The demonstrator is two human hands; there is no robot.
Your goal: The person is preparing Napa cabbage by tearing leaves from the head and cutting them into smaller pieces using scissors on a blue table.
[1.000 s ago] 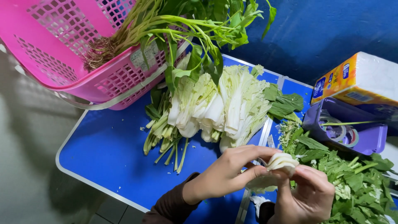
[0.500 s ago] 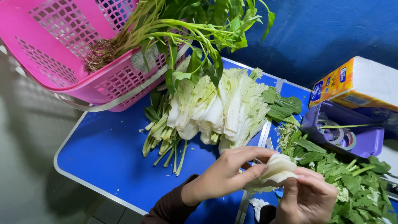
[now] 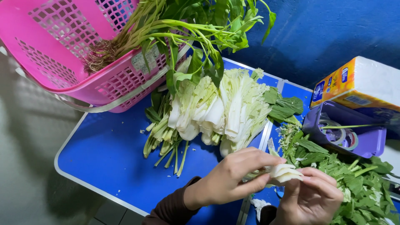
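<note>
Both hands meet low over the blue bench (image 3: 104,154), near its front edge. Left hand (image 3: 233,179) has its grip closed round a small pale veg stalk piece (image 3: 285,173), thumb under, fingers (image 3: 260,158) curled over the top. Right hand (image 3: 310,198) pinches the same piece from the other side w/ fingertips, so both grips are shut on it and it's held up off the bench. Just behind: a pile of napa cabbage leaves (image 3: 227,108), w/ thin green stems (image 3: 164,139) to its left. Loose green leaves (image 3: 346,179) lie right of my hands. Pink basket (image 3: 54,50) w/ rooted greens (image 3: 166,29) sits at the far left corner. Purple tray (image 3: 362,143) and tissue pack (image 3: 358,83) at right.
</note>
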